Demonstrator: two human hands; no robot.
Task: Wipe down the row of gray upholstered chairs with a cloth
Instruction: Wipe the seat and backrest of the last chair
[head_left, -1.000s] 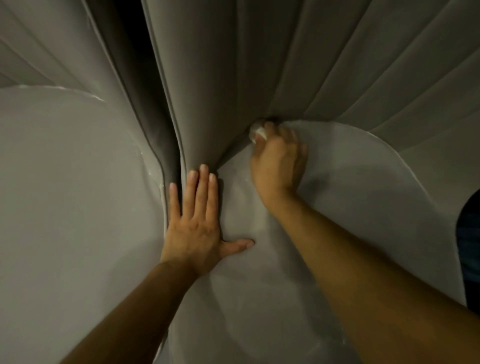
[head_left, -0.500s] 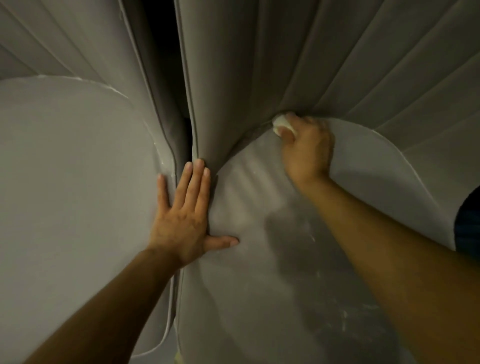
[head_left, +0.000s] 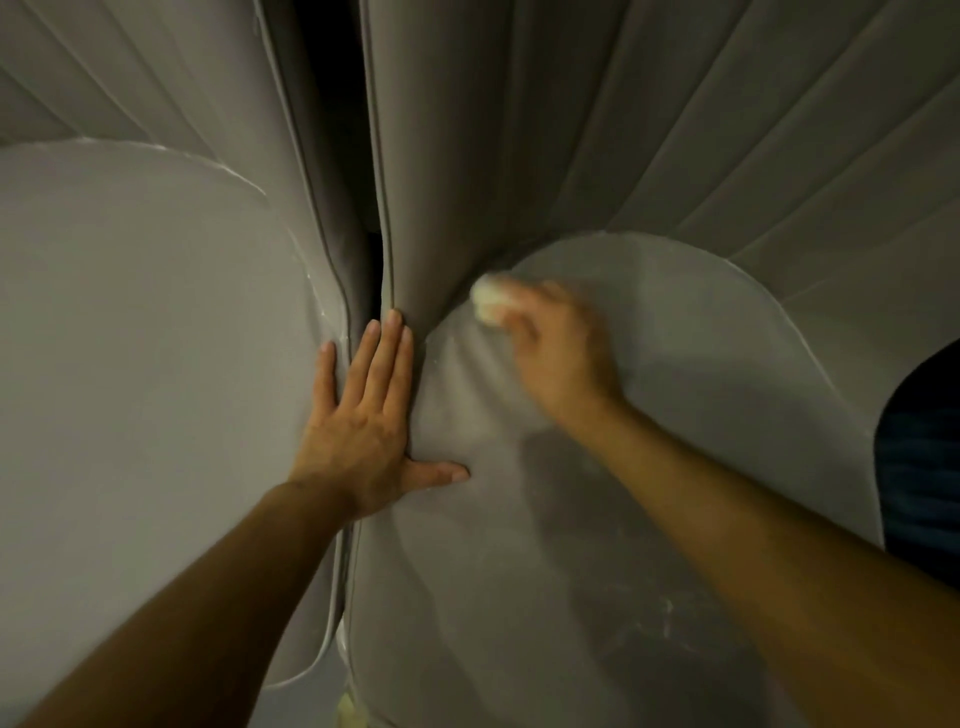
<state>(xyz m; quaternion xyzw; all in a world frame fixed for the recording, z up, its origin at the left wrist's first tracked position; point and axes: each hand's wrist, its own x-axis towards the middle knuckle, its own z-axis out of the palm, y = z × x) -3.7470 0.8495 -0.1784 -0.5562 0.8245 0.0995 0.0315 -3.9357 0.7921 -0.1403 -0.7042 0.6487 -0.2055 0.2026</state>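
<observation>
Two gray upholstered chairs stand side by side. The right chair's seat (head_left: 675, 364) fills the middle and right, under its ribbed backrest (head_left: 649, 130). My right hand (head_left: 561, 353) grips a small balled white cloth (head_left: 488, 304) and holds it against the back left part of that seat, near the crease under the backrest; the hand is blurred. My left hand (head_left: 363, 415) lies flat with straight fingers on the seat's left edge, beside the gap between the chairs.
The left chair's seat (head_left: 130, 364) and ribbed backrest (head_left: 130, 67) fill the left side. A narrow dark gap (head_left: 332, 104) runs between the two chairs. A dark blue striped surface (head_left: 924, 447) shows past the right seat's edge.
My right hand with the cloth moved right along the crease, then came back left and toward me onto the seat. My left hand stayed pressed in place.
</observation>
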